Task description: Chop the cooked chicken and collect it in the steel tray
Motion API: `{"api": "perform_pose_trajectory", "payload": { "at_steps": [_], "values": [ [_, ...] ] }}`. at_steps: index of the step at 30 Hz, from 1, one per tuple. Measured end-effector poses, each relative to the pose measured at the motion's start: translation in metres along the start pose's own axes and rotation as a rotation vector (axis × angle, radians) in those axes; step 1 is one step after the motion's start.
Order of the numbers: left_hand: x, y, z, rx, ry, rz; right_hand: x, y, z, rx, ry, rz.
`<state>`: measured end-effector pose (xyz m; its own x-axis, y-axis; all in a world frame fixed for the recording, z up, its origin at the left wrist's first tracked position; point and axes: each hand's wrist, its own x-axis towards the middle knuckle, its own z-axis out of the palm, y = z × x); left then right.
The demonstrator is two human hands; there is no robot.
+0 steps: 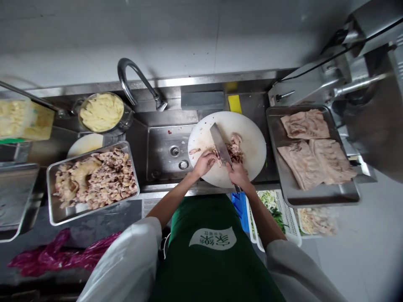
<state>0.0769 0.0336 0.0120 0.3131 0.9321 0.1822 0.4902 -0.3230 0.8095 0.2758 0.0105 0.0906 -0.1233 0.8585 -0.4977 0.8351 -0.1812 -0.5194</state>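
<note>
A cleaver [221, 144] lies slantwise over the round white cutting board [252, 134], its handle in the grip of my right hand [238, 173]. Chopped meat [235, 147] is heaped on the board along the right side of the blade. Left of the blade, my left hand [205, 163] has its fingers closed on a piece of meat [217, 156], which they partly hide. A small loose scrap [194, 151] rests near the board's left edge.
The board covers part of a steel sink [160, 142] with a faucet [138, 79] behind. Left stands a tray [50, 197] of chopped meat, with a pot [126, 119] beyond. At right, a tray [343, 197] holds meat slabs; vegetable baskets [291, 218] sit below. A yellow block [234, 104] lies behind.
</note>
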Motion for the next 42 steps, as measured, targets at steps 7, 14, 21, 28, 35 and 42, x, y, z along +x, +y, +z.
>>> {"api": "perform_pose_trajectory", "payload": {
  "at_steps": [7, 14, 21, 28, 35, 42],
  "values": [
    [0.033, -0.010, -0.020, 0.200, -0.428, 0.206, -0.029, 0.028, -0.020, -0.003, 0.222, 0.057],
    [-0.029, 0.005, 0.003, 0.306, 0.009, -0.145, -0.045, 0.023, 0.008, -0.061, 0.259, -0.029],
    [-0.065, 0.003, 0.014, 0.135, 0.266, -0.051, -0.031, -0.008, 0.018, -0.141, 0.213, -0.120],
    [-0.068, -0.001, 0.022, 0.101, 0.298, -0.038, -0.016, -0.013, 0.019, -0.237, 0.040, -0.036],
    [-0.074, -0.003, 0.024, 0.107, 0.291, 0.022, -0.017, -0.021, 0.031, -0.209, -0.025, -0.077],
    [-0.087, 0.002, 0.008, 0.137, 0.431, -0.072, -0.030, -0.028, 0.034, -0.137, 0.112, -0.110]
  ]
}}
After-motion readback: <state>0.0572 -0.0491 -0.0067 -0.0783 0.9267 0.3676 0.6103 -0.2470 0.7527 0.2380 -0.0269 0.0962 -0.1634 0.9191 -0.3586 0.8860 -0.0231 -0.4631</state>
